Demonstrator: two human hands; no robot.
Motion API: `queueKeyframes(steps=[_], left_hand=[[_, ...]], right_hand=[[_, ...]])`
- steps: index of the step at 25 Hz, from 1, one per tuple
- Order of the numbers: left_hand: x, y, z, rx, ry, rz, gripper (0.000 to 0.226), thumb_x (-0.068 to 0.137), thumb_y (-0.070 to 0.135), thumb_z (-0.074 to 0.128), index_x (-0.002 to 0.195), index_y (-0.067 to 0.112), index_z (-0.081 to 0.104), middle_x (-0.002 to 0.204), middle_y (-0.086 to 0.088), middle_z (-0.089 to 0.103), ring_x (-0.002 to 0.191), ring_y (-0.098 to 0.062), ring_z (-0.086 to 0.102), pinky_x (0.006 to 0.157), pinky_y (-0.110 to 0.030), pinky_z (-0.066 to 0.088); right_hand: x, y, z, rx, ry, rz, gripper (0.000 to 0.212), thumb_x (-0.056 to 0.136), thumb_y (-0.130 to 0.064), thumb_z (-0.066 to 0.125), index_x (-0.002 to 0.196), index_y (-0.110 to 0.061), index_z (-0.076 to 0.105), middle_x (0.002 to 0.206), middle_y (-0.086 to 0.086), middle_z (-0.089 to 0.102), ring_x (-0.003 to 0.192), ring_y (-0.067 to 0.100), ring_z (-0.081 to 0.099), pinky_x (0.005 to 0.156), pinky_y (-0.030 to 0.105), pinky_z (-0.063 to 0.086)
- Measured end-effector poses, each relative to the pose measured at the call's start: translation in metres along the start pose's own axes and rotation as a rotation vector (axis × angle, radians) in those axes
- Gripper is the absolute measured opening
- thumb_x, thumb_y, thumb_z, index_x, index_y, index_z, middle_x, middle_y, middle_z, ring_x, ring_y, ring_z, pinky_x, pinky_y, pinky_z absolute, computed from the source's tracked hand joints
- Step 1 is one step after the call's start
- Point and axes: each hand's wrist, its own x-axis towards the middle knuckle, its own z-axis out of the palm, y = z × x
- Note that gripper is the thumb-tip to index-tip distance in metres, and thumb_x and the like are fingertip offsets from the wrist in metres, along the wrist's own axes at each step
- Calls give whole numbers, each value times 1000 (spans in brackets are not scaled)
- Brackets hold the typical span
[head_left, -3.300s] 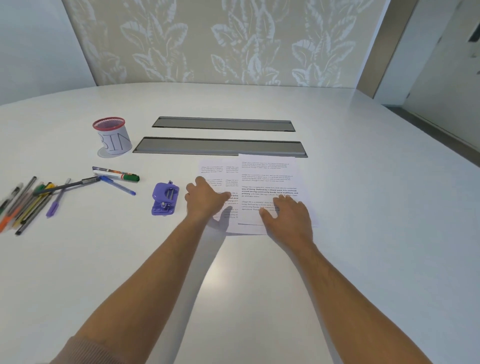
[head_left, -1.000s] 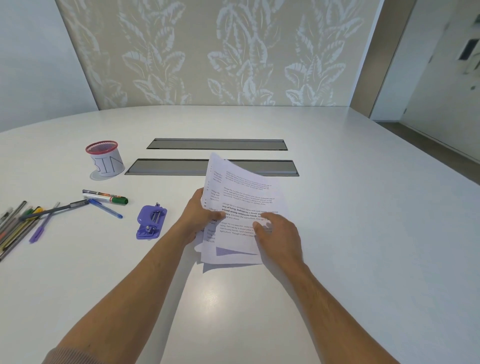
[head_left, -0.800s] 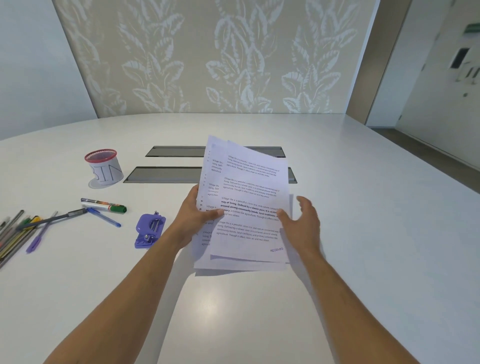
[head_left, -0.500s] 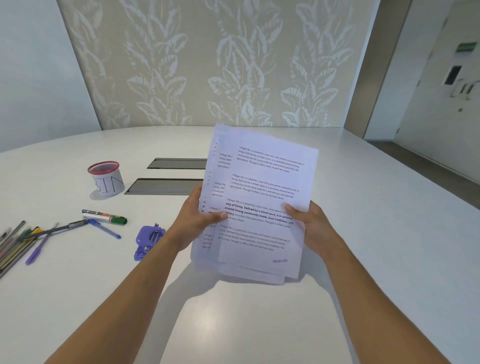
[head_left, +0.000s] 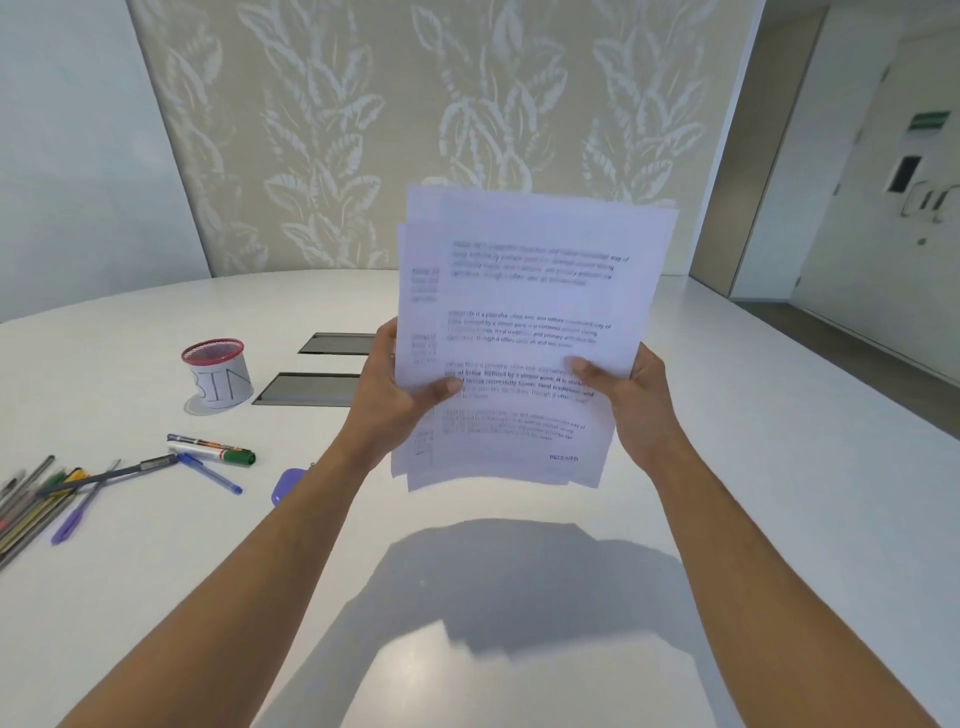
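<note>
A loose stack of printed paper sheets (head_left: 524, 291) is held upright in the air above the white table (head_left: 753, 467), the sheets slightly fanned. My left hand (head_left: 387, 400) grips the stack's left edge, thumb on the front page. My right hand (head_left: 631, 397) grips the right edge, thumb pressed on the text. The front page carries a "RECEIVED" stamp near its lower right corner.
At the left lie a red mesh cup labelled "BIN" (head_left: 218, 376), a green-capped marker (head_left: 213, 451), a blue pen (head_left: 210, 473) and several pens (head_left: 47, 499). A purple hole punch (head_left: 288, 486) peeks out beside my left forearm. Two grey cable hatches (head_left: 311, 389) sit behind the paper.
Both hands gathered the sheets off the table and lifted them upright toward the camera. My right hand let go briefly, then took hold of the right edge again.
</note>
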Motion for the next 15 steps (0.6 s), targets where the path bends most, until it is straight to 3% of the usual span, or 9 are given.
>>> queueKeyframes(steps=[4,8,15], left_hand=[[-14,-18,7,-75,10,-34,64,74,15,83,126,15,45,121,-8,66,106,-26,67,79,-38,58],[-17,-23,20,-90,118,-68,53,76,17,79,121,11,50,114,-9,68,98,-27,69,76,-41,59],[-1,-10,30,-35,162,17,36,83,20,70,115,17,54,109,-1,70,96,-21,69,76,-34,59]], right_hand=[[-18,23,2,-45,2,109,36,74,-2,71,109,-13,67,108,7,74,94,25,71,74,34,57],[-28,34,11,-111,49,178,32,68,-6,66,96,-21,73,97,-1,77,86,17,73,66,25,55],[-15,18,17,-146,114,68,40,68,-7,65,104,-25,64,103,-3,74,90,15,71,67,22,55]])
